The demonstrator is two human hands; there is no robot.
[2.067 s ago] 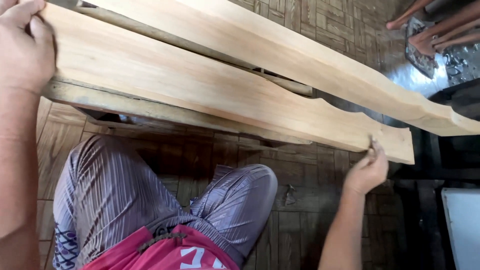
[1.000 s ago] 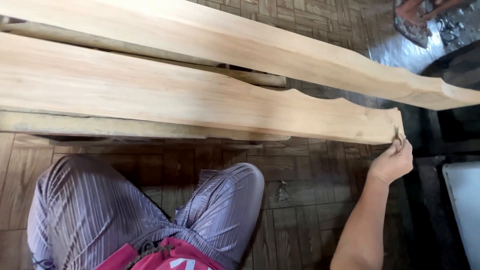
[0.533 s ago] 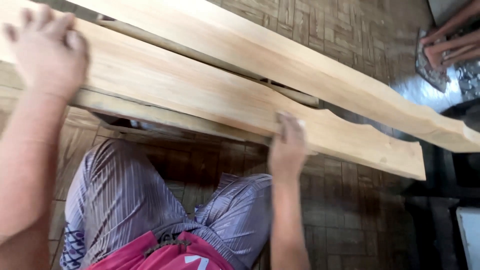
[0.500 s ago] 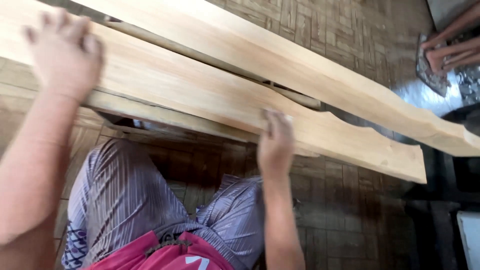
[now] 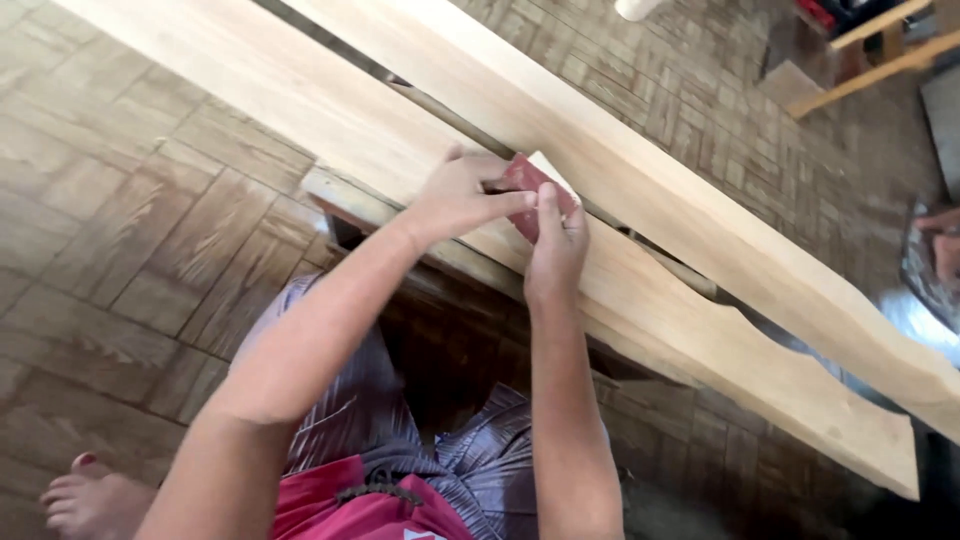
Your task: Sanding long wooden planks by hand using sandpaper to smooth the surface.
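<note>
Pinching a reddish sandpaper (image 5: 528,188) scrap, fingers (image 5: 505,203) of both hands are closed on it, right on top of the near plank (image 5: 660,300). Left hand (image 5: 455,195) and right hand (image 5: 553,245) have come together mid-board; half a second ago they were spread apart, flat on the wood. Looks like sanding's underway now. Second plank (image 5: 700,215) sits just behind, parquet floor (image 5: 130,230) below.

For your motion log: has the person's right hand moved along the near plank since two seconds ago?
Yes. The right hand has left the near plank's cut end and gone leftward to its middle, meeting the left hand on a reddish sandpaper piece.
</note>
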